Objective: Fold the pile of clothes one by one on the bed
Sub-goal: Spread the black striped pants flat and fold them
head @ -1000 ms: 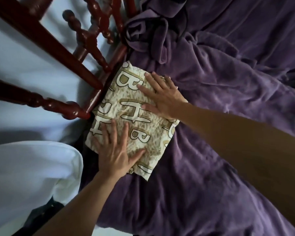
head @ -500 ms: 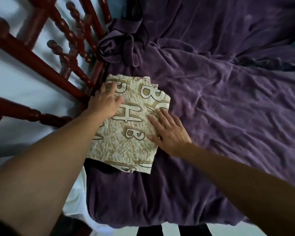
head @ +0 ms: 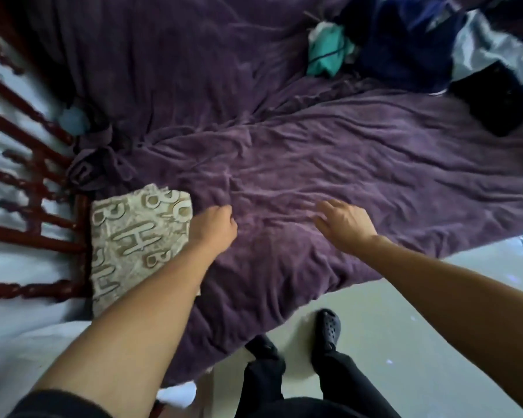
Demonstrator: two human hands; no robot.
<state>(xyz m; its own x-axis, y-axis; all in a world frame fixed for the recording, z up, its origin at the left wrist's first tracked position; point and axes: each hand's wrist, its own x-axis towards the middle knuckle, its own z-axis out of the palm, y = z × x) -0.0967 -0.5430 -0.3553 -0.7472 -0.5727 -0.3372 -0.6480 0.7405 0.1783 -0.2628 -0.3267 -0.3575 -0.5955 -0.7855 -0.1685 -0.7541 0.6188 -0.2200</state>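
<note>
A folded beige cloth with brown letter print (head: 130,236) lies on the purple blanket (head: 314,164) beside the footboard. My left hand (head: 213,227) hovers just right of it, fingers curled, holding nothing. My right hand (head: 344,224) floats over the bare blanket further right, fingers spread and blurred by motion. A pile of unfolded clothes sits at the far right: a teal garment (head: 326,52), dark blue fabric (head: 405,40), a grey-white piece (head: 483,46) and a black item (head: 501,101).
The dark red wooden footboard (head: 34,182) with turned spindles runs along the left. A bunched purple corner (head: 100,164) lies by it. The bed edge drops to a pale floor, where my feet in black clogs (head: 328,328) stand.
Both hands have lifted off the folded cloth and moved right over the blanket. My view has swung up and right, bringing the clothes pile and floor into sight.
</note>
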